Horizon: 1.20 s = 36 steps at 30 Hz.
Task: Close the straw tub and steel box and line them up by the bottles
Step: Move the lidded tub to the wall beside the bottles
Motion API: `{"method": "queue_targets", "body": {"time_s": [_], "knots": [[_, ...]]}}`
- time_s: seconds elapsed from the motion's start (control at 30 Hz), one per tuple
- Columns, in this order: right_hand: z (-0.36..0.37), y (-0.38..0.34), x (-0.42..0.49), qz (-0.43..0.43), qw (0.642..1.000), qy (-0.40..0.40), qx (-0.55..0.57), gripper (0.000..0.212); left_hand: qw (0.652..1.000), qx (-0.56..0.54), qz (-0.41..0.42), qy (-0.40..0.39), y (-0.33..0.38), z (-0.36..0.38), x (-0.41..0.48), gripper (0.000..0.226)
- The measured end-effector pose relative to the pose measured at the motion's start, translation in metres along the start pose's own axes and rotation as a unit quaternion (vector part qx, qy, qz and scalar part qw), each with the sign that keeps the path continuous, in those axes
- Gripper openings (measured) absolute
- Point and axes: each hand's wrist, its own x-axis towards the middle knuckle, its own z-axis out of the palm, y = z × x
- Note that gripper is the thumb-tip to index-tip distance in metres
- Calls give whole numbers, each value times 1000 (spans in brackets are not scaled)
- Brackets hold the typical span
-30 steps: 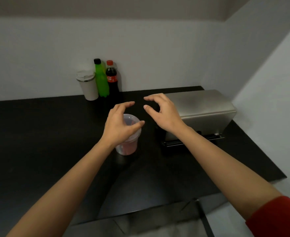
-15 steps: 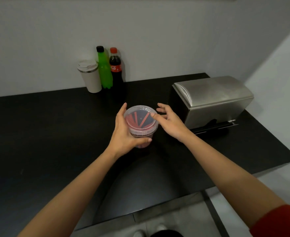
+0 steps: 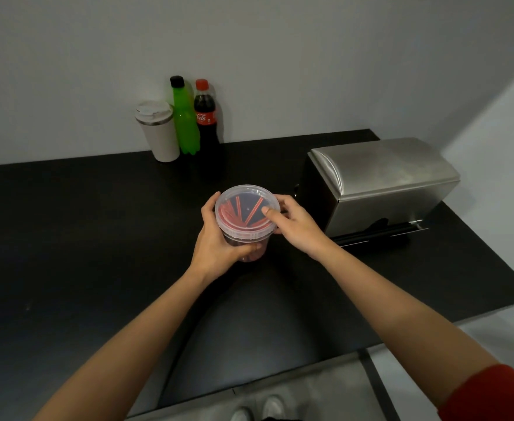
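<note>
A clear plastic straw tub (image 3: 246,214) with red straws inside stands on the black counter (image 3: 82,238), its clear lid resting on top. My left hand (image 3: 216,241) wraps around the tub's left side and front. My right hand (image 3: 292,226) grips the lid's right rim, thumb pressed on top. The steel box (image 3: 380,183) sits to the right with its curved lid down. A green bottle (image 3: 184,117) and a cola bottle (image 3: 205,117) stand against the back wall.
A beige travel cup (image 3: 158,132) stands left of the bottles. The counter's right edge runs just past the steel box, beside a white wall. The front edge lies below my forearms, with shoes visible on the floor.
My right hand moved from above the steel box onto the tub's lid. My left hand shifted from covering the tub's top to gripping its side, and the straws came into sight.
</note>
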Motion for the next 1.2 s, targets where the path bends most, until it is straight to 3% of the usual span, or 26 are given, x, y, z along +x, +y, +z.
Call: {"method": "queue_targets", "body": {"time_s": [0.7, 0.97, 1.2], "knots": [[15, 4, 81, 41, 993, 86, 68, 54, 997, 39, -49, 36, -21, 2, 88, 93], [23, 4, 105, 25, 990, 100, 100, 56, 996, 71, -46, 32, -29, -2, 124, 87], [28, 11, 122, -19, 989, 99, 111, 75, 996, 33, -83, 19, -40, -1, 157, 84]]}}
